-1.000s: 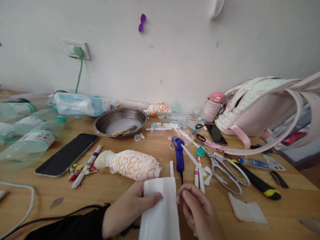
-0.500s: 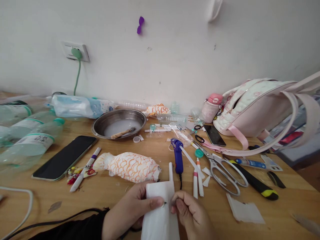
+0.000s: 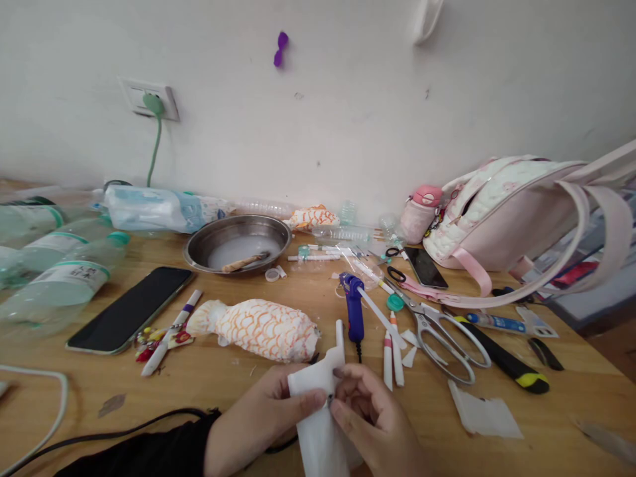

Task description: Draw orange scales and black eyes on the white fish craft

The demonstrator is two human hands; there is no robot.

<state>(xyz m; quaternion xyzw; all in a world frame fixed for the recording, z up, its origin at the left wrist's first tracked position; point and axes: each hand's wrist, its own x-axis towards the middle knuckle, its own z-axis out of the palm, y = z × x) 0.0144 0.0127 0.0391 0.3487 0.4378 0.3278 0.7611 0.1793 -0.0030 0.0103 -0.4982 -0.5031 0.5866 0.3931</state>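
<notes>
A folded white sheet (image 3: 318, 437), like paper or thin cloth, is held up at the table's near edge. My left hand (image 3: 268, 414) grips its left side, thumb lying across the front. At the sheet's right edge, my right hand (image 3: 372, 417) curls its fingers, with thumb and fingertips closed on it by a small dark spot (image 3: 329, 399). Just beyond lies a white fish shape (image 3: 263, 329) painted with orange scales. A blue hot glue gun (image 3: 354, 308) stands past my right hand, beside white markers (image 3: 396, 358).
A metal bowl (image 3: 199, 255) of whitish liquid with a brush (image 3: 246, 262) sits behind the fish. Plastic bottles (image 3: 74, 278) and a phone (image 3: 132, 308) lie left. On the right are scissors (image 3: 437, 331), a black-yellow cutter (image 3: 507, 361) and a pink backpack (image 3: 521, 218).
The sheet has tilted and its upper right edge now bends. My right hand's fingers have moved up and left, onto the sheet's edge beside the dark spot.
</notes>
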